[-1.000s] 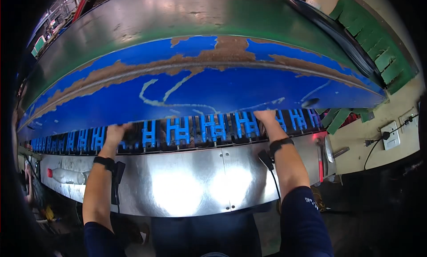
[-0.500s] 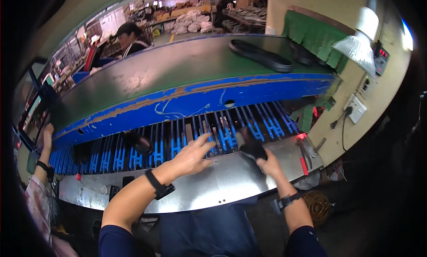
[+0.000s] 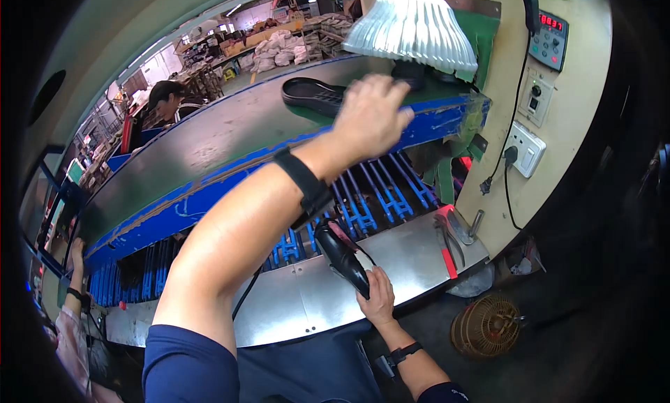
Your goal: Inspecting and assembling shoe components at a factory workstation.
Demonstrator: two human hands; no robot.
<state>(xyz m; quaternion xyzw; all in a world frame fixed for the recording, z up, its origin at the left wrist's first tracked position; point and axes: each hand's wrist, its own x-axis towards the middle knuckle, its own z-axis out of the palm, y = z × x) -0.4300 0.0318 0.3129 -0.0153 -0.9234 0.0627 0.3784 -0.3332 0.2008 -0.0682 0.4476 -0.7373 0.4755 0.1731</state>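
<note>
On the belt, one black sole (image 3: 314,94); left hand (image 3: 373,117) reaches, right hand (image 3: 378,300) grips one tool (image 3: 342,255).

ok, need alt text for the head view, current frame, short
The person's left hand reaches out over a green conveyor belt toward a black shoe sole lying on it, while the right hand grips a black handheld tool above a shiny metal bench. A ribbed white lamp shade hangs overhead.
</note>
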